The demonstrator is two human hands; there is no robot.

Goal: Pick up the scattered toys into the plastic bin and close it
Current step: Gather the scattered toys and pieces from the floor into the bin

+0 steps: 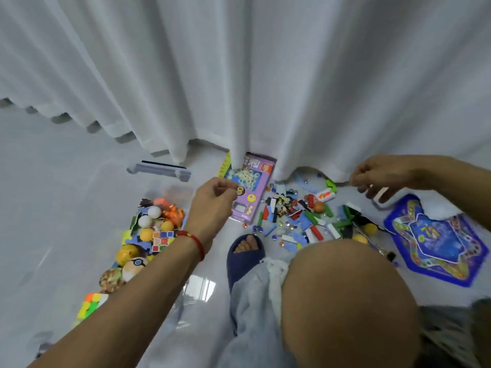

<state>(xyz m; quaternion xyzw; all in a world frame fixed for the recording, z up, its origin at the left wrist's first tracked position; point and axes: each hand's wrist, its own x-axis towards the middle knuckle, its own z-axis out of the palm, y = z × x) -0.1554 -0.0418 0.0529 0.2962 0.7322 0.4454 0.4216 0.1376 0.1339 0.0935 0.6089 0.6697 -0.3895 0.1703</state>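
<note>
Left grip beside toys (raised)

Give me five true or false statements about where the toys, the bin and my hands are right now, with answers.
1. The left hand pinches a small round token. True.
2. The clear plastic bin is empty. False: it holds balls and other toys.
3. The purple cardboard box lies on the floor by the white curtain. True.
4. The right hand rests flat on the blue game board. False: it is raised, gripping a white piece.
5. The floor pile is gone. False: pieces remain.
</note>
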